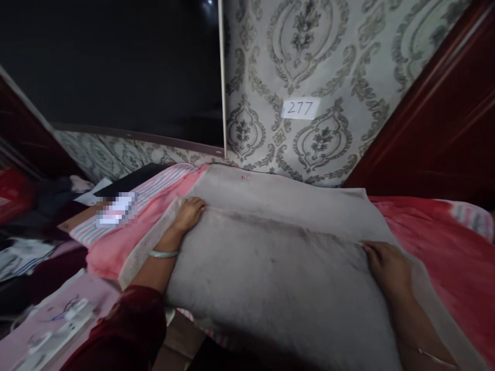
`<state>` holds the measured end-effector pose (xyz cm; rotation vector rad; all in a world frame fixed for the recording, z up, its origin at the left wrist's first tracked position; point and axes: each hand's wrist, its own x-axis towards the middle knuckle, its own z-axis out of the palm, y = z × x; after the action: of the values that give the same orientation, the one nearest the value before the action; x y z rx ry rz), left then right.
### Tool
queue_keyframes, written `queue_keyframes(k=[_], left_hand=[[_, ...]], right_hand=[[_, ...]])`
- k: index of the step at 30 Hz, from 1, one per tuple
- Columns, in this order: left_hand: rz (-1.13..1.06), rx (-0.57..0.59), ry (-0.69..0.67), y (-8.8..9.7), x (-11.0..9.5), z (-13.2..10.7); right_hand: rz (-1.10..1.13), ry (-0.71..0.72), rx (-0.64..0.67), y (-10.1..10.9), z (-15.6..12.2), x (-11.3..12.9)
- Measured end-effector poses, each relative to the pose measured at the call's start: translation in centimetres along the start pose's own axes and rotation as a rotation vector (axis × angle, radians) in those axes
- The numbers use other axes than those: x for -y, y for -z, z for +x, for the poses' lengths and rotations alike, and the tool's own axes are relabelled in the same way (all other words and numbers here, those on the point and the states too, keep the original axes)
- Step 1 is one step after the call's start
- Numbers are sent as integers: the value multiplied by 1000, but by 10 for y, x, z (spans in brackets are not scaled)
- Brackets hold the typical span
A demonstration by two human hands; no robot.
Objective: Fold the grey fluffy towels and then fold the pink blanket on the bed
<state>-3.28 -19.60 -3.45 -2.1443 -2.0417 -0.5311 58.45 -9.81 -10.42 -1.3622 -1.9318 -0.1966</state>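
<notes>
A large grey fuzzy blanket point(270, 268) lies folded across a bed. My left hand point(188, 214) grips the fold's left end, fingers curled over the edge; a light bangle sits on that wrist and a dark red sleeve covers the forearm. My right hand point(386, 265) grips the fold's right end, fingers closed on the cloth. The fold line runs between the two hands. A lower layer of the same blanket stretches behind them toward the wall.
A pink blanket point(436, 242) and a pink striped sheet point(154, 188) lie under the grey one. Patterned wallpaper with a paper label "277" point(300, 108) is behind. Dark red wooden frame point(436, 123) at right. Clutter and a pale printed cloth point(62, 319) at left.
</notes>
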Motion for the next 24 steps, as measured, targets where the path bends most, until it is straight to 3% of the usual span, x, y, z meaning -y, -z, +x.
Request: queue_keyframes(k=[8,13,16,20,24], left_hand=[[69,-57,87,6,-7,0],[137,-80,133,14,-5,5],[139,-120,86,13,2,9],[131,-206,75,9,9,14],[127,-219,66,8,9,16]], right_hand=[[-17,0,54,-5,-4,-10],[-3,-84,24,5,1,9],[2,-87,-13,11,6,21],[35,-31,52,15,10,28],[19,-4,101,18,11,32]])
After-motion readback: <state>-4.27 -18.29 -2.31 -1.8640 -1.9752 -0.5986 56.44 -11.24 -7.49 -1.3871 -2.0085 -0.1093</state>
